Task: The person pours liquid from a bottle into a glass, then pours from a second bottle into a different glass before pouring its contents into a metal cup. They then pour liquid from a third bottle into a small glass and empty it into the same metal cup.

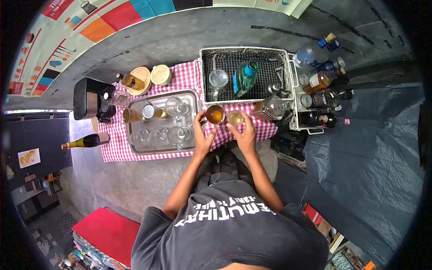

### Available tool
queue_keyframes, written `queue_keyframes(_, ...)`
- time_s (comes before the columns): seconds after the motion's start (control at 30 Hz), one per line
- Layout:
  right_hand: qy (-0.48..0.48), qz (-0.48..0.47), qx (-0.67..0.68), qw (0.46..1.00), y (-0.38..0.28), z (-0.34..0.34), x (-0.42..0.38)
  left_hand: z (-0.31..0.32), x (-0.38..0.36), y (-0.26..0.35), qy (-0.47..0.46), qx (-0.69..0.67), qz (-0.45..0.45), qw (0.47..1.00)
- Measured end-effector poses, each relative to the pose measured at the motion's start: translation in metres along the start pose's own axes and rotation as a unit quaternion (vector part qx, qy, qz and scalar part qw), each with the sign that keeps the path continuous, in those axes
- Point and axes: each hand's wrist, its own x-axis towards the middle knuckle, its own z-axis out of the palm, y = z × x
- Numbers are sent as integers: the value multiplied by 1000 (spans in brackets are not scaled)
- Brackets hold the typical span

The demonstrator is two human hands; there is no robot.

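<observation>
My left hand (203,135) is closed round a glass of amber drink (215,114) at the table's front edge. Close beside it, my right hand (244,135) grips a smaller glass of pale yellow drink (235,118). Both glasses are seen from above, over the red and white checked cloth (118,148). To the left lies a metal tray (155,152) with several clear glasses and glass mugs on it, among them a glass mug (177,134). A square glass bottle (268,109) stands right of my right hand.
Behind my hands, a wire basket (245,48) holds a glass mug (218,81) and a green bottle (245,77). Several bottles crowd a white rack (294,118) at right. A black machine (85,96) and a wine bottle (87,141) are at left.
</observation>
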Motion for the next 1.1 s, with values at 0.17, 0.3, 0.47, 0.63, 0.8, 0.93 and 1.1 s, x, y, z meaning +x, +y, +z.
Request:
queue_keyframes(0.17,40,20,-14,999,10,-6,-3,0,-11,-30,53,130,-2,990)
queue_keyframes(0.3,39,25,-25,999,15,-8,-8,6,-6,-55,25,135,-51,989)
queue_keyframes(0.47,40,66,19,997,34,4,-24,13,7,-73,-9,91,-84,992)
queue_keyframes(0.63,43,104,42,993,47,13,-44,18,20,-56,11,80,-50,995)
queue_keyframes(0.8,77,105,65,989,43,16,-57,15,28,-63,3,88,21,996)
queue_keyframes(0.93,117,107,93,983,31,15,-62,11,27,-71,-7,33,14,999)
queue_keyframes(1.1,152,108,104,977,18,13,-67,3,23,-64,-59,27,49,997)
